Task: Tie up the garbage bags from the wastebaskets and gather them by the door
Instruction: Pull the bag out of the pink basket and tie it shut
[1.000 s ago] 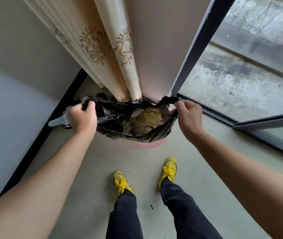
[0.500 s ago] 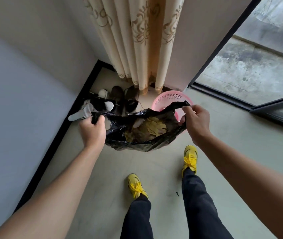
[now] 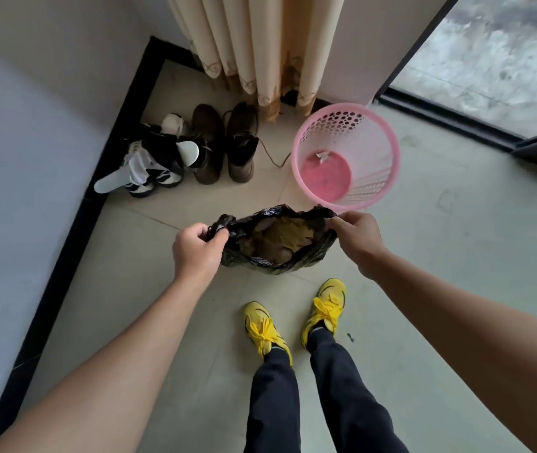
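Both our left hand (image 3: 196,248) and right hand (image 3: 357,235) clench the black garbage bag's (image 3: 280,253) rim, pink wastebasket (image 3: 347,153) just beyond the right grip.

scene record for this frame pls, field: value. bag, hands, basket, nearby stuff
bag: black garbage bag, mouth open, untied, brown and yellow scraps visible inside
left hand: left hand gripping the bag's left rim
right hand: right hand pinching the bag's right rim
basket: pink wastebasket, no liner, one small scrap at the bottom, beyond the bag
bag vs basket: bag out of the basket, held in front of it
nearby: brown boots and other shoes by the curtain
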The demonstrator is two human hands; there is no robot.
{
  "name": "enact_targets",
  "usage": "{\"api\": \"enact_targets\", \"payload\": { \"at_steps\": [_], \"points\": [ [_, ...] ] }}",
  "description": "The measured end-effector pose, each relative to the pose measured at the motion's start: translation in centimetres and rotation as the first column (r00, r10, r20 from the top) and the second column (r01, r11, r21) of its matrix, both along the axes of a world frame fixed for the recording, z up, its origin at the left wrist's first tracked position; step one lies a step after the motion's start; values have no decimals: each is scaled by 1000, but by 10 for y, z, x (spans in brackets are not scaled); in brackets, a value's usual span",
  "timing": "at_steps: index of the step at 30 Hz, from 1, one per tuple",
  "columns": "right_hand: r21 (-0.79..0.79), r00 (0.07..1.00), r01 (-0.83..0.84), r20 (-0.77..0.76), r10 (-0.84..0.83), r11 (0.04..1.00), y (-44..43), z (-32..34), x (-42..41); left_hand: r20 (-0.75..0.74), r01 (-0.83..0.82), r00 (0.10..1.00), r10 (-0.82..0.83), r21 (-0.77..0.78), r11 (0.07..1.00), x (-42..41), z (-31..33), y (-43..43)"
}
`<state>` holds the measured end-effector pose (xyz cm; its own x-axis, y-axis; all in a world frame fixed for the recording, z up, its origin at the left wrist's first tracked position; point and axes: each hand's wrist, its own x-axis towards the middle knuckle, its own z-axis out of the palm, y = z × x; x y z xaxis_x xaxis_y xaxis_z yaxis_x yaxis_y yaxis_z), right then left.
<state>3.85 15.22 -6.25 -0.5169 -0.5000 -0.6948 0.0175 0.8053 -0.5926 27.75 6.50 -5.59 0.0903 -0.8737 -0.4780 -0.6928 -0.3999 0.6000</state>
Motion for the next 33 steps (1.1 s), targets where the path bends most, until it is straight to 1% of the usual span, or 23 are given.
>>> {"api": "enact_targets", "payload": {
  "at_steps": [4, 6, 9, 11, 13, 14, 15, 16, 17, 18, 19, 20, 21, 22, 23, 24, 26, 28, 29, 30, 31, 32, 33],
  "points": [
    [-61, 978, -205, 35, 208, 977, 7, -28, -2, 17, -2, 1000, 2, 4, 1000, 1, -31, 7],
    [-79, 967, -249, 41, 252, 965, 10, -40, -9, -2, 2, 1000, -2, 3, 1000, 2, -44, 5],
    [41, 925, -367, -94, 369, 929, 21, -64, -24, -72, -5, 997, 4, -7, 1000, 3, -63, -4],
    [212, 822, -509, -165, 544, 834, 32, -77, -33, -213, -97, 972, 100, 25, 995, 1, -67, -9],
    [343, 686, -634, -166, 709, 693, 42, -91, -35, -333, -260, 903, 270, 76, 963, 6, -78, -12],
    [373, 614, -682, -175, 770, 629, 45, -99, -35, -335, -327, 882, 330, 68, 943, 13, -85, -11],
    [387, 543, -724, -192, 818, 571, 47, -107, -33, -290, -344, 896, 336, 26, 939, 24, -97, -9],
    [394, 482, -754, -213, 850, 526, 48, -117, -31, -170, -259, 952, 254, -8, 966, 36, -110, -6],
    [396, 432, -775, -237, 870, 492, 50, -129, -27, -11, -91, 996, 91, 8, 996, 49, -124, -3],
    [400, 396, -788, -254, 882, 468, 50, -141, -23, 159, 117, 978, -132, 102, 988, 58, -134, 1],
    [401, 374, -795, -268, 888, 456, 48, -153, -20, 274, 285, 899, -342, 228, 931, 64, -143, 5],
    [398, 364, -799, -278, 889, 451, 46, -168, -15, 307, 374, 822, -480, 345, 861, 67, -154, 9],
    [387, 359, -802, -296, 885, 455, 43, -183, -10, 299, 439, 772, -562, 388, 810, 66, -163, 13],
    [363, 362, -807, -319, 876, 466, 39, -197, -7, 272, 508, 735, -622, 386, 770, 60, -170, 15],
    [331, 365, -814, -345, 865, 476, 33, -208, -4, 242, 547, 729, -640, 355, 758, 57, -182, 17],
    [303, 364, -825, -364, 858, 478, 27, -215, -2, 202, 547, 751, -629, 344, 763, 55, -193, 17],
    [243, 340, -859, -391, 856, 452, 16, -228, 5, 76, 463, 857, -510, 324, 825, 48, -214, 16],
    [154, 373, -872, -406, 834, 465, 8, -248, 7, -36, 401, 913, -406, 261, 878, 30, -233, 11],
    [71, 446, -852, -419, 790, 519, 2, -258, 5, -60, 374, 927, -370, 196, 906, 19, -238, 5],
    [-34, 552, -800, -433, 713, 598, -5, -267, 4, -55, 345, 939, -340, 133, 929, 7, -240, -4],
    [-122, 667, -711, -430, 608, 693, -10, -273, 3, -52, 330, 943, -327, 52, 943, -5, -243, -10],
    [-199, 774, -596, -400, 490, 778, -15, -279, 1, -75, 256, 964, -254, 20, 967, -12, -249, -16],
    [-250, 843, -496, -368, 392, 832, -20, -281, 1, -132, 154, 980, -151, 15, 988, -15, -253, -21]
  ]
}}
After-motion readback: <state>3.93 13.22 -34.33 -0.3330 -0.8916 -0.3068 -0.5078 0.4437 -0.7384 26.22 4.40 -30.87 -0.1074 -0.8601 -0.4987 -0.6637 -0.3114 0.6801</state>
